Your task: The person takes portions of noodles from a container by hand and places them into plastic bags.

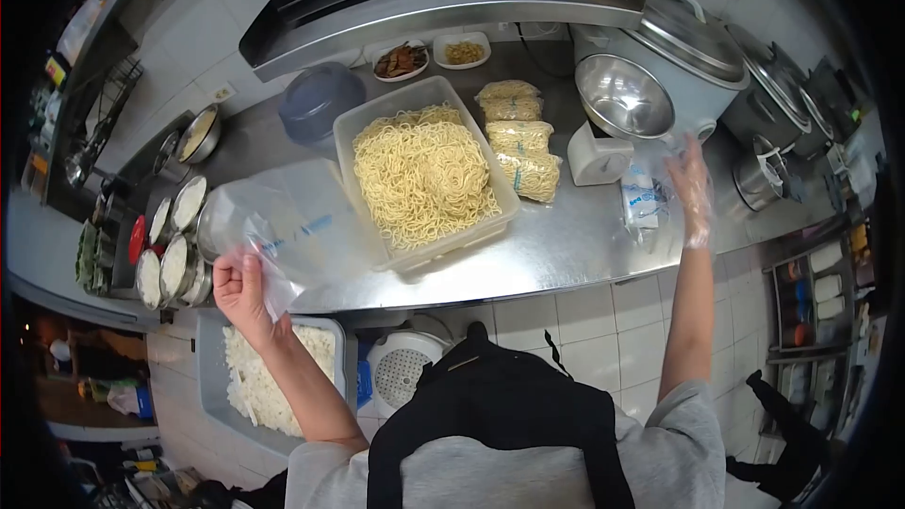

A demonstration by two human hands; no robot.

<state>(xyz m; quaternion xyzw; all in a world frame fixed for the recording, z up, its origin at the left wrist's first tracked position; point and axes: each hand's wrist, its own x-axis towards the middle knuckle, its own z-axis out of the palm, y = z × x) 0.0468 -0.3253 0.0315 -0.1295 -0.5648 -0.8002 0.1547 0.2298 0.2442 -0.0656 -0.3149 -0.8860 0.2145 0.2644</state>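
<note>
"Where's the bag (306,217)?"
"Over the counter (566,245), left of the noodle tub (452,249), its edge pinched in the left hand (242,290)."
"How will it handle?"
"Light, limp, probably slippery; best held by an edge."
"The right hand (693,187)?"
"Gloved, beside the packet (641,203); I can't tell whether it grips anything."
</note>
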